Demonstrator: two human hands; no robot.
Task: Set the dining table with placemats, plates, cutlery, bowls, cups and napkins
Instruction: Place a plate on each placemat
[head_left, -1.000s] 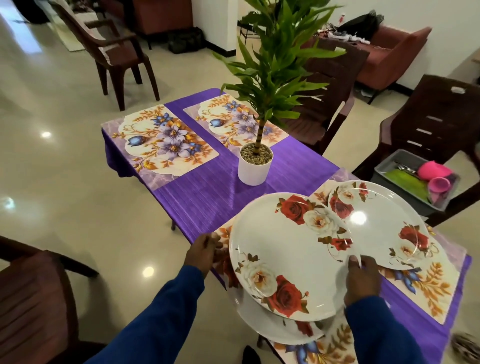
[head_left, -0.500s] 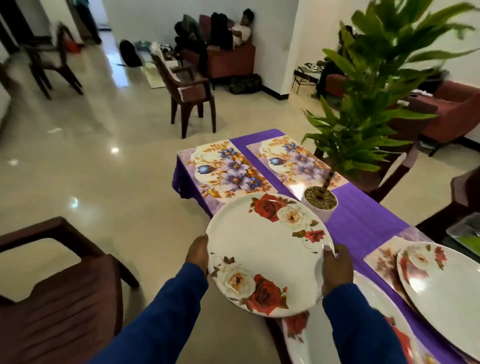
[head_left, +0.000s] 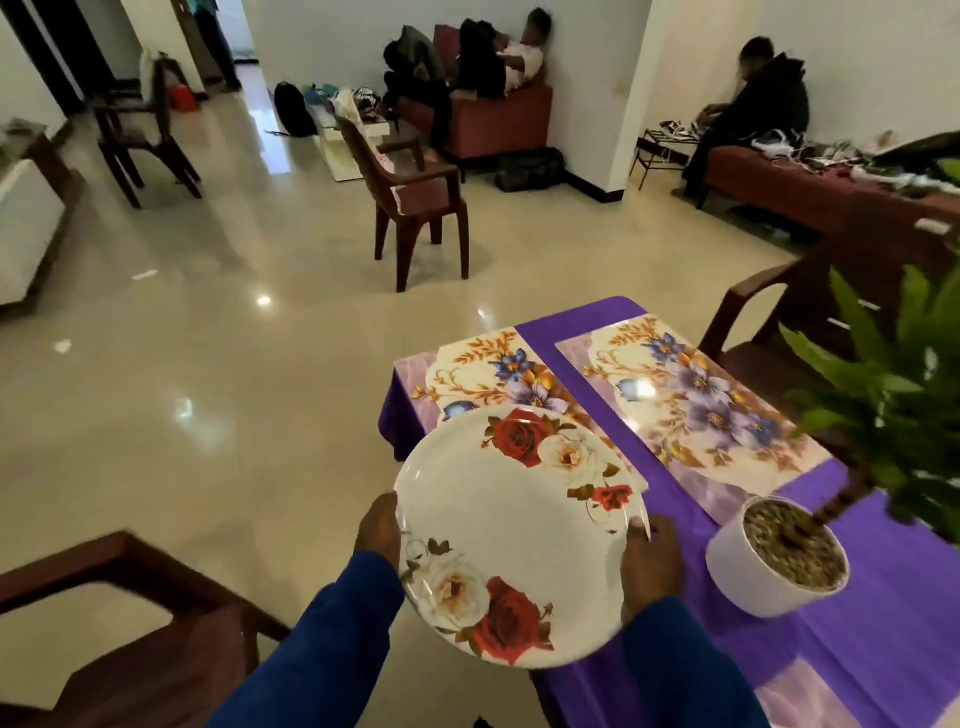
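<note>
In the head view, your left hand at 9 o'clock and right hand at 3 o'clock grip the rose-patterned plate, fingers curled on its rim, above the desk edge, with two placemats at 1 o'clock.

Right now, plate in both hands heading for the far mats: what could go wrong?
1. The plate is held only at its rim by the left hand and right hand, and it looks tilted; it might slip.
2. The potted plant stands just right of the path; its leaves could snag an arm.
</note>
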